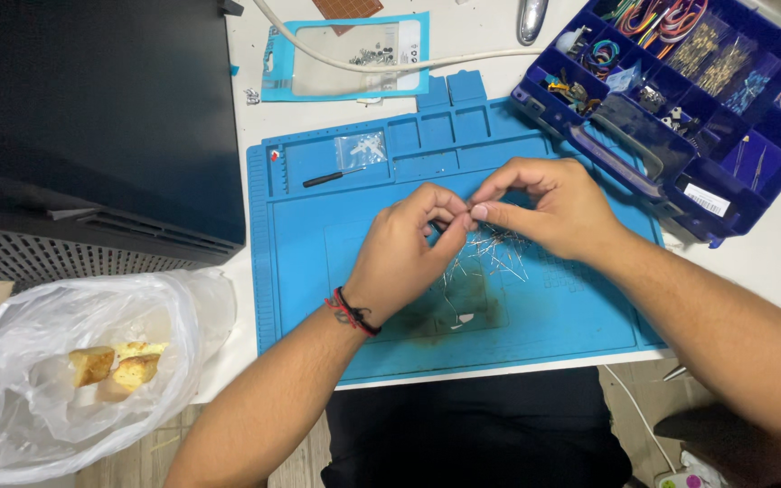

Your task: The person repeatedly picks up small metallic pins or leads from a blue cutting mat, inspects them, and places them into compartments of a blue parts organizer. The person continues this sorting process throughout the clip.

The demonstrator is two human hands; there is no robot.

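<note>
1. The left hand (406,251) hangs over the middle of the blue work mat (318,271), its fingers curled in and the thumb and forefinger pinched shut on a thin metal wire piece (465,206); a red and black cord band circles its wrist.
2. The right hand (544,203) meets it from the right, fingertips touching the left hand's, thumb and forefinger likewise closed on the same wire piece, the other fingers arched loosely above.
3. Just below the two hands a loose pile of thin wire leads (490,258) lies spread on the mat.
4. At far left, a clear plastic bag (56,361) sits at the table (770,253) edge, holding a few yellow-brown chunks of food (115,366).
5. The mat's upper tray pockets hold a small clear pouch (362,149) and, to its left, a short black tool (323,179).
6. Above the mat lies a flat light-blue package (345,54) with a clear window showing small metal parts; a white cable (390,65) runs across it.
7. At upper right a dark blue compartment box (680,172) stands open, its cells holding coloured jumper wires, taped strips of components and small parts; a white rectangular label sits on its near rim.
</note>
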